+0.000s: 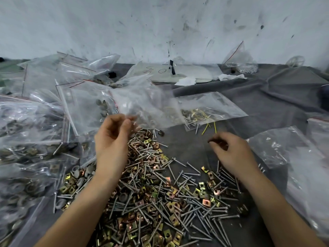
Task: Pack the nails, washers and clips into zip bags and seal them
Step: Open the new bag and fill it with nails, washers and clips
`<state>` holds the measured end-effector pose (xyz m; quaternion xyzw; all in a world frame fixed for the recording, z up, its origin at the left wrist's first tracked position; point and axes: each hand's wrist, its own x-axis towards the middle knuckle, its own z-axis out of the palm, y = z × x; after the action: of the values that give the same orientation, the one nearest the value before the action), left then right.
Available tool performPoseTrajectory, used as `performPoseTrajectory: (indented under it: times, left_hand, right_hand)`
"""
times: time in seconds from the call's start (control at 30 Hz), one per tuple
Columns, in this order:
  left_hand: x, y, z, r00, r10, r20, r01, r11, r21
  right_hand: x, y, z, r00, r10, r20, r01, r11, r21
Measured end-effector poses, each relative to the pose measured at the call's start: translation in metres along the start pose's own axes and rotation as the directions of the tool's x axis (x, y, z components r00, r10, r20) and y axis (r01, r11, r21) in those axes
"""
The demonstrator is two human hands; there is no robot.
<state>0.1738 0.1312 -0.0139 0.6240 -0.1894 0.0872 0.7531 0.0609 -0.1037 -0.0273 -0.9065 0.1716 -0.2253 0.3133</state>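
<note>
Across the lower frame lay the pile point(151, 193) of nails, clips and washers, likely prickly and heavy. Above it, the right hand point(231, 152) curled, contents unclear; the left hand point(112, 138) pinched a limp, slippery-looking zip bag point(142, 104), probably best held by its mouth.

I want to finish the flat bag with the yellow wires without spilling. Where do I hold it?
Pinch the bag at its near edge close to the right corner, coming from the right with the right hand. The plastic there lies flat and bare, while nails and yellow wires poke past the near edge, so the mouth is probably there; lift that edge first.
</note>
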Motion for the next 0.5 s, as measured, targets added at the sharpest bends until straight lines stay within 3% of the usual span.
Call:
performPoseTrajectory:
  times: [0.1, 0.2, 0.37, 0.43, 0.5]
  left_hand:
    - [-0.001, 0.000, 0.000, 0.974, 0.218, -0.054, -0.199, 0.951, 0.238]
    - [-0.004, 0.002, 0.000, 0.930, 0.367, 0.021, -0.342, 0.844, 0.413]
    - [-0.012, 0.007, 0.008, 0.849, 0.442, 0.290, -0.527, 0.667, 0.527]
    - [-0.014, 0.008, 0.012, 0.800, 0.403, 0.446, -0.598, 0.609, 0.522]
    - [-0.017, 0.008, 0.013, 0.738, 0.334, 0.586, -0.651, 0.582, 0.487]
  right_hand:
    - [-0.002, -0.005, 0.004, 0.982, -0.106, 0.156, 0.113, 0.993, -0.039]
    - [-0.005, -0.012, 0.011, 0.931, -0.134, 0.338, 0.204, 0.962, -0.181]
    - [-0.009, -0.024, 0.014, 0.873, -0.158, 0.462, 0.291, 0.928, -0.232]
    - [-0.011, -0.029, 0.015, 0.860, -0.188, 0.475, 0.334, 0.911, -0.243]
    - [-0.016, -0.034, 0.012, 0.869, -0.224, 0.441, 0.309, 0.942, -0.131]
